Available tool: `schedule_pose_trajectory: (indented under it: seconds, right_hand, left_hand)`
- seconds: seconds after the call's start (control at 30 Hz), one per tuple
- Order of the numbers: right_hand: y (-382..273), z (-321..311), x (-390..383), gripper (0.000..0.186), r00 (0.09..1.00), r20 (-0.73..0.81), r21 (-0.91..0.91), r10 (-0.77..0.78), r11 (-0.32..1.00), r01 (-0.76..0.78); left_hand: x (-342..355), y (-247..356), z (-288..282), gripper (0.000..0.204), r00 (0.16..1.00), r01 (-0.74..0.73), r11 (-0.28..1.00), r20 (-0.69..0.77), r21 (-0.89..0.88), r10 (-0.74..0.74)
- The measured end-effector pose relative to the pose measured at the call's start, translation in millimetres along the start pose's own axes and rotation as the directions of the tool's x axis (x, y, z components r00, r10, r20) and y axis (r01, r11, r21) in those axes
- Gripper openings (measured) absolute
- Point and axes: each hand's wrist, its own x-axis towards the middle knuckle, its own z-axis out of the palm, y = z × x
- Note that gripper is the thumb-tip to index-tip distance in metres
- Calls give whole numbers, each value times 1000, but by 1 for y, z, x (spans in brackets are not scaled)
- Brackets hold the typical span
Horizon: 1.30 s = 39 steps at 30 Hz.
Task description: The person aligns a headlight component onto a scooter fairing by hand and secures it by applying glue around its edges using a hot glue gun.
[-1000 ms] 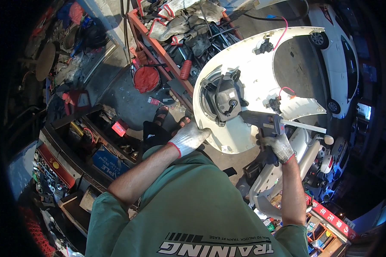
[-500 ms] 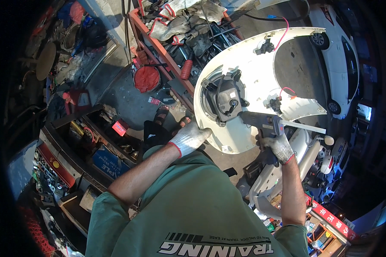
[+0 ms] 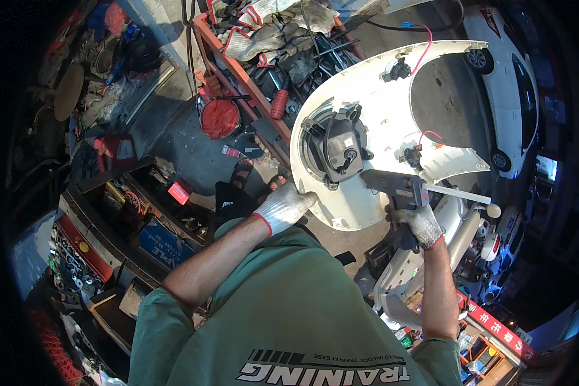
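Observation:
A cream-white curved scooter front panel lies inner side up in front of me. A dark round headlight unit is fitted in it. My left hand, in a white work glove, grips the panel's near-left edge, thumb on the inner face and other fingers hidden. My right hand, gloved too, is closed around the handle of a dark hot glue gun. Its front end points left, beside the headlight's lower edge; whether it touches cannot be told. A long white glue stick juts from its rear.
Beyond the panel, a red-framed cart holds gloves and tools. A red-filled bucket stands on the floor to the left. An open drawer cabinet is nearer on that side. A pale scooter stands at right, a white car beyond.
The glue gun and my right hand have shifted very slightly to the right and nearer to me. My left hand and the panel stay where they were.

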Motion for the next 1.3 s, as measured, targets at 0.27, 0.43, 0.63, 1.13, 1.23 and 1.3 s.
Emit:
schedule_pose_trajectory:
  seconds: [0.27,0.43,0.63,1.13,1.23,1.3]
  right_hand:
    - [10,-6,-3,28,998,4,24,-64,998,64]
    - [6,-3,-2,29,999,-11,-20,-43,999,43]
    - [4,-1,2,31,999,-15,5,-46,999,47]
    - [-6,6,6,24,1000,14,12,-3,1000,3]
    - [-2,3,5,29,1000,-12,83,-14,996,15]
    - [-2,-1,2,35,1000,-17,136,-6,991,8]
  left_hand:
    - [-5,12,-5,53,995,96,995,34,1,-96]
    - [-7,17,-5,52,995,100,993,33,-60,-99]
    - [-6,15,-6,49,996,82,996,25,-26,-81]
    - [-5,12,-5,48,998,56,998,27,-19,-56]
    - [-7,15,-7,50,997,49,998,62,-31,-47]
    - [-5,12,-5,51,996,78,997,37,-16,-77]
